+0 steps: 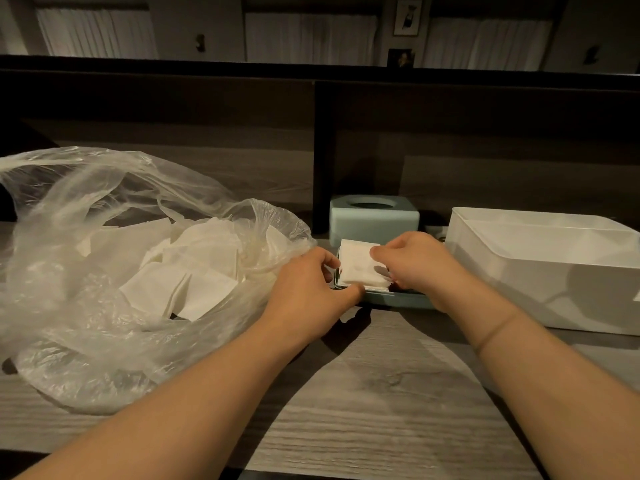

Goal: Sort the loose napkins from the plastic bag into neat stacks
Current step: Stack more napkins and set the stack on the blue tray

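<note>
Your left hand (308, 289) and right hand (408, 261) pinch the napkin stack (358, 266) in its green tray (398, 301); uneven pressure from either hand could skew it.

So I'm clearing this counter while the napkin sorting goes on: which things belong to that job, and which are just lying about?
In the job:
plastic bag
loose napkins inside it
napkin stack in the green tray
left hand and right hand, both at the stack

Lying about:
green lid behind the tray
white bin
</note>
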`<action>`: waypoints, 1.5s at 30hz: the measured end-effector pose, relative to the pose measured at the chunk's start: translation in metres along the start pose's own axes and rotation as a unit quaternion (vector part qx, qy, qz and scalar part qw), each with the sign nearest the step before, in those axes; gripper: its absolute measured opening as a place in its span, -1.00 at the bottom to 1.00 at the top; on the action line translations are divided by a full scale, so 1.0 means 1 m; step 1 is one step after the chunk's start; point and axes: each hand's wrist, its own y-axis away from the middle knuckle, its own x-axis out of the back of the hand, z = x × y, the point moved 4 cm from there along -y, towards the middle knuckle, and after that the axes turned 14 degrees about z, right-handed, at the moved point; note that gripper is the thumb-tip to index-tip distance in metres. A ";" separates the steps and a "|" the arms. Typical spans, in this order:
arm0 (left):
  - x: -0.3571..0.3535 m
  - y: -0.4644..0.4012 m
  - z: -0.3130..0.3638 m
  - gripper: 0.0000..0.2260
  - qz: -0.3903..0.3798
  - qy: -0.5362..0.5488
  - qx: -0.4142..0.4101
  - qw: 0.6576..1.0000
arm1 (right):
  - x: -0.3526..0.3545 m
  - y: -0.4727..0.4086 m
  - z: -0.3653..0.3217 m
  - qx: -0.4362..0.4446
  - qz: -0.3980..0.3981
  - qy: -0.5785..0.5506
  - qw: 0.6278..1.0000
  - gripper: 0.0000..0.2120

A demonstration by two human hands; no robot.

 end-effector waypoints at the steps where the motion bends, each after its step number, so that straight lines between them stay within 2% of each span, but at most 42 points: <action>1: 0.001 0.000 0.001 -0.66 0.005 0.002 0.002 1.000 | 0.000 -0.001 0.000 0.016 0.010 0.015 1.000 -0.70; 4: 0.003 0.002 0.005 -0.77 0.011 0.013 0.014 1.000 | 0.003 0.001 -0.001 0.047 0.051 0.011 0.998 -0.83; 6: 0.004 0.003 0.009 -0.86 0.001 0.033 0.022 0.999 | 0.005 0.004 -0.003 0.061 0.080 0.001 0.995 -0.63; 7: 0.005 0.004 0.012 -0.87 -0.004 0.045 0.022 0.999 | 0.007 0.007 -0.006 0.072 0.096 -0.009 0.993 -0.61; 11: 0.015 0.008 0.027 -0.83 -0.001 0.140 0.039 0.989 | 0.009 0.029 -0.027 0.111 0.139 -0.126 0.976 -0.83; 13: 0.027 0.008 0.037 -0.79 -0.001 0.195 0.063 0.979 | 0.010 0.041 -0.044 0.123 0.144 -0.195 0.962 -0.89; 16: 0.058 -0.002 0.049 -0.78 0.006 0.209 0.049 0.977 | 0.010 0.053 -0.072 0.127 0.130 -0.263 0.948 -0.91; 21: 0.126 -0.046 0.022 -0.84 0.072 0.158 0.053 0.983 | -0.008 0.065 -0.119 0.086 0.075 -0.350 0.930 -0.86; 25: 0.150 -0.067 -0.016 -0.88 0.129 -0.016 0.018 0.991 | -0.045 0.066 -0.148 0.039 0.003 -0.378 0.925 -0.84; 28: 0.145 -0.066 -0.042 -0.81 0.108 -0.092 -0.038 0.989 | -0.078 0.065 -0.144 0.023 -0.028 -0.315 0.948 -0.86; 30: 0.134 -0.061 -0.057 -0.81 0.098 -0.090 -0.091 0.987 | -0.089 0.064 -0.131 0.067 -0.015 -0.224 0.972 -0.90; 33: 0.121 -0.056 -0.073 -0.88 0.092 -0.088 -0.153 0.980 | -0.093 0.064 -0.115 0.117 -0.013 -0.108 0.987 -0.92; 35: 0.118 -0.056 -0.079 -0.86 0.082 -0.095 -0.166 0.978 | -0.095 0.063 -0.109 0.132 -0.027 -0.060 0.989 -0.80; 39: 0.121 -0.053 -0.081 -0.65 0.072 -0.117 -0.170 0.976 | -0.103 0.065 -0.107 0.156 -0.043 0.013 0.987 -0.62; 41: 0.122 -0.052 -0.082 -0.64 0.075 -0.125 -0.162 0.976 | -0.105 0.067 -0.108 0.164 -0.041 0.014 0.986 -0.65; 45: 0.123 -0.051 -0.081 -0.75 0.085 -0.123 -0.160 0.976 | -0.108 0.072 -0.111 0.174 -0.031 0.006 0.984 -0.86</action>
